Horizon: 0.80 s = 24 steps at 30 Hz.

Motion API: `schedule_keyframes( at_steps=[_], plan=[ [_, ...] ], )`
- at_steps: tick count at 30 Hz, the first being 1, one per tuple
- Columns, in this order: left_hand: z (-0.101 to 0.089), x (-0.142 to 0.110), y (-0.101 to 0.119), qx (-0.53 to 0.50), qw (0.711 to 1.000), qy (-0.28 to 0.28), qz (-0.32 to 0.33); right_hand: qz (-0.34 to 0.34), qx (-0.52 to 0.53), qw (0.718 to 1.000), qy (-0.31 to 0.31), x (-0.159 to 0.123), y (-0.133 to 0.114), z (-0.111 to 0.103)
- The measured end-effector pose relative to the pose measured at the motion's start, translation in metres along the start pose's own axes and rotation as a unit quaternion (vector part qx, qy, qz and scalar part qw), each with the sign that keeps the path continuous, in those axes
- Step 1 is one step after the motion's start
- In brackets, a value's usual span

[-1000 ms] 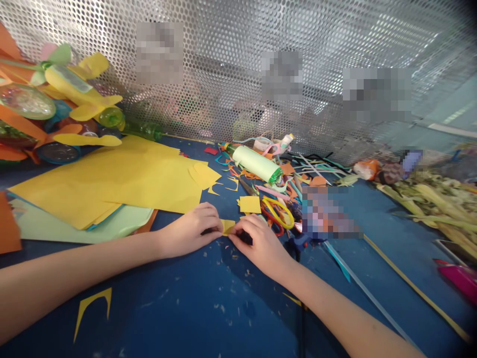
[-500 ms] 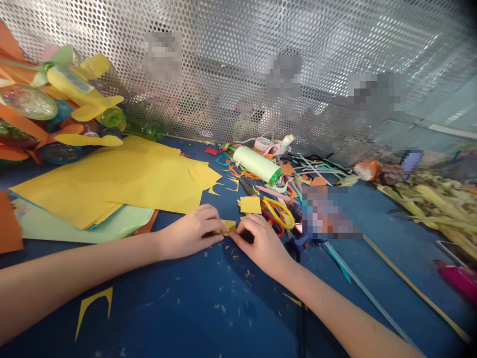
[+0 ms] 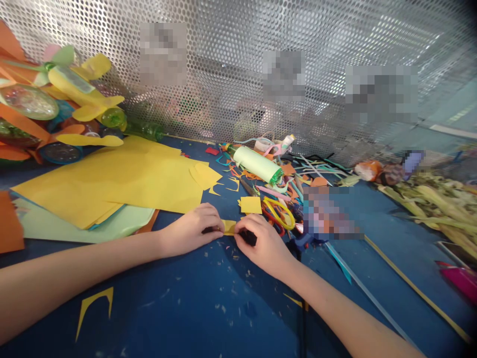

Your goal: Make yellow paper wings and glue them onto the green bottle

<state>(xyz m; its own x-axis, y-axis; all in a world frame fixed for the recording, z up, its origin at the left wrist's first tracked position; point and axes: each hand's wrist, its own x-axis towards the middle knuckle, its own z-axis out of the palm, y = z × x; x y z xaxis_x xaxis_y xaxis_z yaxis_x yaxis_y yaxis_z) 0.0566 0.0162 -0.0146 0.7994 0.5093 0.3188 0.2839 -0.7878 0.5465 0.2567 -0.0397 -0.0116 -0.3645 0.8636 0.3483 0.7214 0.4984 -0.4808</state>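
Holds small yellow paper piece at desk, just below frame centre, with fingers of left hand and right hand narrowed on opposite ends. Now brings left thumb nearer forefinger than half a second ago, apparently steadying paper.

Forearms bare, slender; left hand, right hand bare

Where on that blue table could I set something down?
Nearside of the left hand, right of the arched yellow offcut, the table is bare but for specks. Another patch lies between the tan stick and husk pile. Crowded: beyond the right hand, around the paper-wrapped bottle.
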Motion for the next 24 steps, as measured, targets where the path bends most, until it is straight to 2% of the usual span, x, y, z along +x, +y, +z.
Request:
schedule_keyframes(
  at_steps=[14, 24],
  plan=[
    [-0.0004, 0.0014, 0.0013, -0.003, 1.000, 0.004, -0.011, -0.019, -0.010, 1.000, -0.005, 0.0002, -0.0017, 0.0004],
    [0.0031, -0.0001, 0.0013, 0.027, 1.000, 0.014, -0.004, 0.006, -0.009, 1.000, 0.001, 0.0010, 0.0006, 0.0031]
  ],
)
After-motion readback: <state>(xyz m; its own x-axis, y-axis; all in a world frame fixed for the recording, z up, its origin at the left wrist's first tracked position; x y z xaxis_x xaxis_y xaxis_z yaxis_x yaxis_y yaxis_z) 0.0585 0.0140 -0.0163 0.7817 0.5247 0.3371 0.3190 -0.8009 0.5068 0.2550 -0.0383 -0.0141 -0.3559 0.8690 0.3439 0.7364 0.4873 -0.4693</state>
